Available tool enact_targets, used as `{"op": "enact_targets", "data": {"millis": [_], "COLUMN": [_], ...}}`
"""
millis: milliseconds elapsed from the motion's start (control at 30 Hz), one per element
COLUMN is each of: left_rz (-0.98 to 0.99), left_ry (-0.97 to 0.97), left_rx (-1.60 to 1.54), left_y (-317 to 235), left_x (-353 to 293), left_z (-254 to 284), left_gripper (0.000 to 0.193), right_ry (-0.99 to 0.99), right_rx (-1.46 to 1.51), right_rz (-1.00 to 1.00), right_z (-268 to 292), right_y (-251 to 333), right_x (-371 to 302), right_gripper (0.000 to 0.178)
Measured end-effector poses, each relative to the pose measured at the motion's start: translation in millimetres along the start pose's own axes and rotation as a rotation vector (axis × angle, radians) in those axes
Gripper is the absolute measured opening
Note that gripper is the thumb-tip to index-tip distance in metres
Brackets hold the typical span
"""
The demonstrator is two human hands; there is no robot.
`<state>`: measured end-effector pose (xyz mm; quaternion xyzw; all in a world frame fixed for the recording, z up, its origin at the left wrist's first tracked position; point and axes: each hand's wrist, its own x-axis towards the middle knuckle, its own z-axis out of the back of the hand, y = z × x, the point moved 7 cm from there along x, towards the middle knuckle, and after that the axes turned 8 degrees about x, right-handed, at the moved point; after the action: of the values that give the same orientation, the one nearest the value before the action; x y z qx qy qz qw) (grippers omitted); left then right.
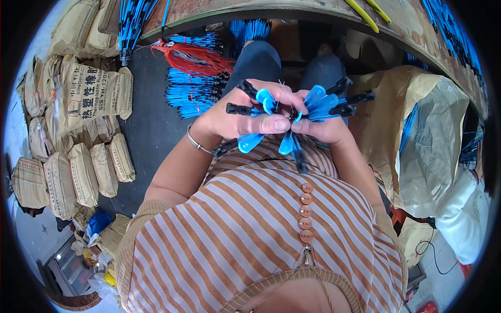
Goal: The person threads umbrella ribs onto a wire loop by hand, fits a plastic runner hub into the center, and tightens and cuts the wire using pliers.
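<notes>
Overhead, both hands, left hand point(237, 122) and right hand point(326, 128), clenched around blue-and-black plastic pieces point(292, 120) below the table edge point(271, 15).

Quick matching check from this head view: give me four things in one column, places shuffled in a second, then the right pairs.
1. blue-and-black pieces
2. red strands
3. stacked sacks
4. bracelet

A. on the floor at the person's left
B. on the left wrist
C. held in both hands
D. by the table edge, above the left hand

Pairs: 1-C, 2-D, 3-A, 4-B. The right hand grips the pieces too.
</notes>
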<state>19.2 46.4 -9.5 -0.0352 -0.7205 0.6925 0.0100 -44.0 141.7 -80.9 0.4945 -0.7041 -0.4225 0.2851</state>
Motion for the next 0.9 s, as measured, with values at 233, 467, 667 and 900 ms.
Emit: {"op": "enact_targets", "data": {"millis": [233, 467, 667, 900], "left_rz": [0.035, 0.025, 0.064, -0.052], "left_ry": [0.18, 0.273, -0.365, -0.017], "left_rx": [0.051, 0.066, -0.095, 0.027], "left_y": [-2.9, 9.2, 20.1, 5.6], "left_x": [7.3, 12.6, -0.4, -0.7], "left_z": [-4.9, -12.8, 3.3, 4.0], "left_gripper": [0.048, 0.045, 0.025, 0.017], "right_ry": [0.186, 0.027, -0.42, 0.022], "right_rx": [0.055, -0.058, -0.021, -0.299], "right_rz": [-0.128, -0.018, 0.034, -0.035], "right_z": [-4.1, 1.4, 5.3, -7.8], "right_y": [-7.6, 3.9, -3.7, -3.2], "right_x": [-0.2, 2.4, -20.5, -12.3], "right_gripper": [0.032, 0.033, 0.03, 0.021]}}
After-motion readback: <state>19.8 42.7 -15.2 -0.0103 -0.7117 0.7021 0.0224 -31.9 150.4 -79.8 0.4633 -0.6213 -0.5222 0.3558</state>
